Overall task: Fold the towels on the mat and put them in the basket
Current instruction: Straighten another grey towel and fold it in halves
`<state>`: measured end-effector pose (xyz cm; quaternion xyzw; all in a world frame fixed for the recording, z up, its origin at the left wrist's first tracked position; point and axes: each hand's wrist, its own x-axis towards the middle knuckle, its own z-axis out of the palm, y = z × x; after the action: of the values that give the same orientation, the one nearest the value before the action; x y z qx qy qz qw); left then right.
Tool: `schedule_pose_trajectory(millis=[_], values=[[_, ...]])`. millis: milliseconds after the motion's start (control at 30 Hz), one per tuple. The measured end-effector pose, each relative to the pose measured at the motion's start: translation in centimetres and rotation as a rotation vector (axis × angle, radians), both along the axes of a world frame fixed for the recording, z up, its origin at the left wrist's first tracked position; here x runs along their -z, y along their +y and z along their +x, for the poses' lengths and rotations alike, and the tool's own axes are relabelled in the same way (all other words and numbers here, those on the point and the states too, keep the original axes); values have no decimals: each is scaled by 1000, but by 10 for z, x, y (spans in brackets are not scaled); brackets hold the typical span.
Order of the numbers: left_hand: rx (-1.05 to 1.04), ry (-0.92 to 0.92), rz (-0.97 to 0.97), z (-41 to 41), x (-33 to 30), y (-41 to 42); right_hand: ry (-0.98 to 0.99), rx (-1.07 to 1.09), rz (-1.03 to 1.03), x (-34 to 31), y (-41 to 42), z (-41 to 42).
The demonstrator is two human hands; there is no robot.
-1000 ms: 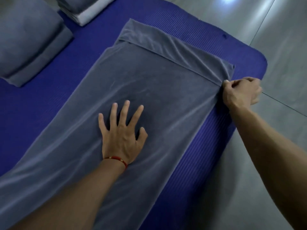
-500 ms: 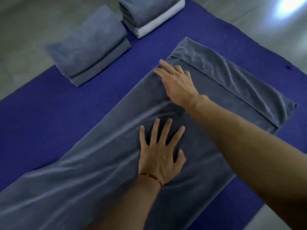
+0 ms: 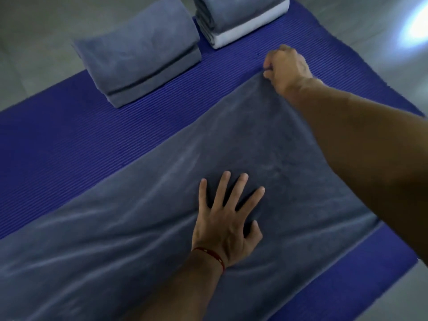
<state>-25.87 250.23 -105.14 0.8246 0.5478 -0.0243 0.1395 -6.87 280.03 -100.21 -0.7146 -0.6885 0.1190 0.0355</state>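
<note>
Grey towel (image 3: 162, 205) lay spread across the blue mat (image 3: 81, 135), running from lower left of the frame toward upper centre. Left hand (image 3: 225, 224) pressed flat on it at lower centre, fingers straight and splayed, holding nothing (red string on the wrist). Right hand (image 3: 286, 66) was at upper centre, fingers curled, pinching the towel's far corner against the mat. 1 folded grey towel (image 3: 139, 54) sat at upper left, partly off the mat edge. Stack of folded towels (image 3: 240, 17) sat at top centre, white one at the bottom. Grey floor (image 3: 34, 42) surrounded the mat.
</note>
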Motion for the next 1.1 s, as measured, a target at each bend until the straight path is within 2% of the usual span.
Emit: schedule_pose_trajectory(millis=[133, 200, 500, 567, 633, 733, 800, 900, 967, 1033, 1100], values=[[-1, 5, 21, 0, 2, 0, 108, -27, 101, 23, -48, -12], [0, 10, 41, 0, 3, 0, 96, -18, 132, 36, -90, -15], [-22, -29, 93, 0, 11, -2, 88, 78, 82, 61, -263, -11], [-79, -140, 99, -2, 15, -4, 76, 85, 52, 57, -296, -29], [-164, -338, 61, -4, 15, -2, 66, 103, 4, 51, -329, -50], [-307, -672, -96, -16, -4, -1, 51, 76, -41, 42, -380, -88], [-348, -751, -145, -47, -14, -5, 72, 35, -41, 37, -409, -115], [-399, -526, 130, -141, -15, -9, 120, -59, -40, 31, -440, -155], [-596, -293, 270, -216, -14, -4, 149, -82, -33, 26, -452, -177], [-821, -126, 203, -273, -16, -2, 174, -101, -41, 21, -460, -195], [-866, -63, 78, -301, -19, 0, 198, -112, -50, 15, -467, -209]])
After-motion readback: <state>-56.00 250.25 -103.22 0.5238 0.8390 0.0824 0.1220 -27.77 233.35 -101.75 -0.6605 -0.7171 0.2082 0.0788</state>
